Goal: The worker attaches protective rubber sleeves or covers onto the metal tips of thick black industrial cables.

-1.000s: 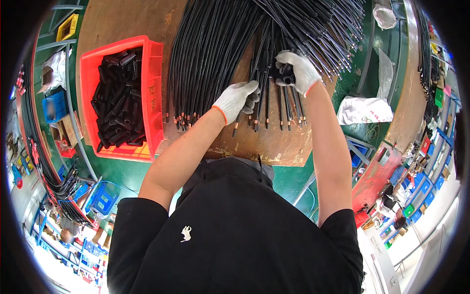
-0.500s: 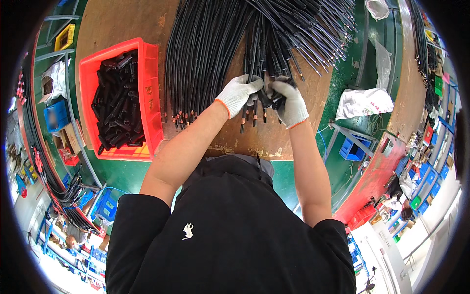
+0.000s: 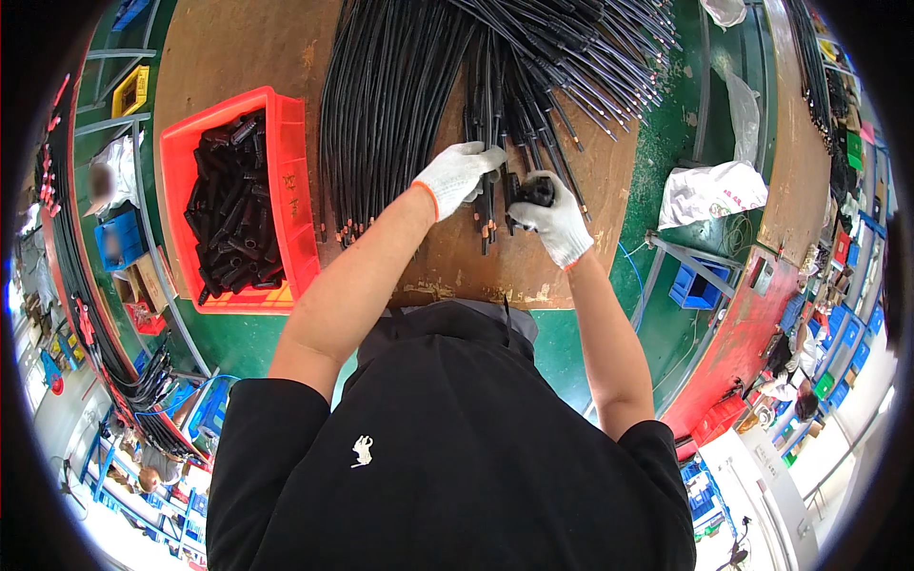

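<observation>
1. Ahead of our fingertips fan the black cables (image 3: 390, 114); we judge them stiff but springy, best held near their copper-tipped ends.
2. Well left of our fingers sits the red bin (image 3: 299, 190) of loose black sleeves (image 3: 228, 211).
3. Our left hand (image 3: 459, 178) has fingers curled around a cable.
4. Just beside it, our right hand (image 3: 562, 221) clasps dark sleeves (image 3: 536, 192), count unclear: likely light, slippery, best gripped mid-body.
</observation>
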`<action>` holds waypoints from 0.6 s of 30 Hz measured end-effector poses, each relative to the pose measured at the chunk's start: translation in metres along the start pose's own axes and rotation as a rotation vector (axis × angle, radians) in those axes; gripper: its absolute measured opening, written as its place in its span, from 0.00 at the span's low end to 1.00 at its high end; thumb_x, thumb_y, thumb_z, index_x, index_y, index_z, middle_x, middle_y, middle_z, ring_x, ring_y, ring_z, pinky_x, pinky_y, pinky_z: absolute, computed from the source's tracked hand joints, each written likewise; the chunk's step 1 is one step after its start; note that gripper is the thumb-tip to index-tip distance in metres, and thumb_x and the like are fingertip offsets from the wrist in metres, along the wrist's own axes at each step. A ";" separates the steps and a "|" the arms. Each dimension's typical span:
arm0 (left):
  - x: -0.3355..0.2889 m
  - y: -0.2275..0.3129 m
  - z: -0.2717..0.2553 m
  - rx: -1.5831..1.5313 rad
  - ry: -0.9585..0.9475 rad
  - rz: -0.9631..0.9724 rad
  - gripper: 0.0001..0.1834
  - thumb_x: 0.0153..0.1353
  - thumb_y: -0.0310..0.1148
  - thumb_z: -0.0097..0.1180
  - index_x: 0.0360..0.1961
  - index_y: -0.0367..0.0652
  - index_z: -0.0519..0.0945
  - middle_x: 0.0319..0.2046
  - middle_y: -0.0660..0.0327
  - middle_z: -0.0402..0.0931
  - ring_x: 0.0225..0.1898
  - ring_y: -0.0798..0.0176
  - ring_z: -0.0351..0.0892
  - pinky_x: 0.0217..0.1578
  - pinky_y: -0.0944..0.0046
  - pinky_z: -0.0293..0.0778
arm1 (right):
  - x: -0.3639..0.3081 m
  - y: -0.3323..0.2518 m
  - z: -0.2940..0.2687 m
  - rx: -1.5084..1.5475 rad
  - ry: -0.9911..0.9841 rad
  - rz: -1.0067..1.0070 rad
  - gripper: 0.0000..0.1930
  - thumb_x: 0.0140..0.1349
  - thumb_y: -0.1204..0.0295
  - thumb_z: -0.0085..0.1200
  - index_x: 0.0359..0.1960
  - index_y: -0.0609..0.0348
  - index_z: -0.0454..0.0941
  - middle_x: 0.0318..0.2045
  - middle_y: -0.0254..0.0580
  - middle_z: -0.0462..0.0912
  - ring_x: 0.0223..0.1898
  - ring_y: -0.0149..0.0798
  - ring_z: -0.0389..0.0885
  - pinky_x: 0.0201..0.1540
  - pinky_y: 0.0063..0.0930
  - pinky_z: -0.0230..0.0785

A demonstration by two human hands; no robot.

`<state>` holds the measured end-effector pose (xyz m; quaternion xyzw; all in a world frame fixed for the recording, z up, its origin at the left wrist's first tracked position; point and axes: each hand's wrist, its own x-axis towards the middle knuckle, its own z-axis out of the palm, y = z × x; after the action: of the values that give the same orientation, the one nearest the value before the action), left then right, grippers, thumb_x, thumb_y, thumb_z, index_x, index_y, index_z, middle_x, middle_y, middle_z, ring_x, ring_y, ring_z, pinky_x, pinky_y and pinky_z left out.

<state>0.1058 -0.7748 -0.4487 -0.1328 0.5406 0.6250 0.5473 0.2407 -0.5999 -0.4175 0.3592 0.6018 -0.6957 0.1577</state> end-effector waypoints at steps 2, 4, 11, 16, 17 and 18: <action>-0.001 0.005 0.002 0.084 -0.076 -0.013 0.16 0.75 0.47 0.66 0.36 0.47 0.80 0.30 0.70 0.78 0.22 0.76 0.68 0.25 0.72 0.66 | -0.018 0.003 -0.009 -0.039 -0.019 -0.039 0.23 0.52 0.77 0.75 0.50 0.61 0.80 0.37 0.35 0.84 0.37 0.30 0.82 0.42 0.27 0.79; 0.003 0.001 0.014 0.086 -0.058 0.026 0.16 0.75 0.47 0.66 0.37 0.47 0.80 0.30 0.70 0.78 0.22 0.75 0.69 0.24 0.72 0.66 | -0.028 0.015 -0.026 -0.103 -0.048 -0.034 0.23 0.52 0.77 0.75 0.50 0.61 0.80 0.38 0.35 0.83 0.37 0.29 0.82 0.42 0.27 0.79; 0.011 -0.015 0.036 -0.020 0.017 0.079 0.15 0.77 0.47 0.64 0.38 0.48 0.81 0.29 0.70 0.80 0.21 0.76 0.74 0.24 0.70 0.72 | -0.066 0.029 -0.054 -0.249 -0.055 0.000 0.22 0.52 0.75 0.74 0.49 0.61 0.80 0.39 0.35 0.84 0.40 0.29 0.82 0.45 0.27 0.79; 0.014 -0.018 0.041 -0.012 0.043 0.089 0.15 0.76 0.48 0.64 0.40 0.48 0.82 0.30 0.69 0.82 0.21 0.76 0.74 0.25 0.71 0.73 | -0.080 0.026 -0.058 -0.336 -0.065 0.046 0.23 0.50 0.77 0.75 0.48 0.61 0.80 0.39 0.37 0.85 0.39 0.30 0.84 0.46 0.27 0.80; 0.015 -0.019 0.041 -0.013 0.041 0.090 0.15 0.77 0.48 0.64 0.40 0.48 0.82 0.30 0.69 0.82 0.21 0.76 0.74 0.25 0.71 0.74 | -0.080 0.027 -0.058 -0.353 -0.067 0.034 0.23 0.50 0.76 0.75 0.48 0.61 0.80 0.39 0.37 0.85 0.39 0.30 0.83 0.46 0.27 0.80; 0.015 -0.021 0.040 -0.009 0.042 0.090 0.15 0.77 0.48 0.64 0.40 0.48 0.82 0.30 0.69 0.82 0.21 0.76 0.74 0.25 0.71 0.74 | -0.080 0.026 -0.058 -0.350 -0.068 0.032 0.23 0.50 0.76 0.75 0.48 0.61 0.80 0.39 0.37 0.85 0.39 0.30 0.83 0.46 0.27 0.80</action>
<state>0.1344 -0.7373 -0.4557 -0.1238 0.5546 0.6486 0.5064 0.3311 -0.5675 -0.3821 0.3121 0.7021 -0.5896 0.2490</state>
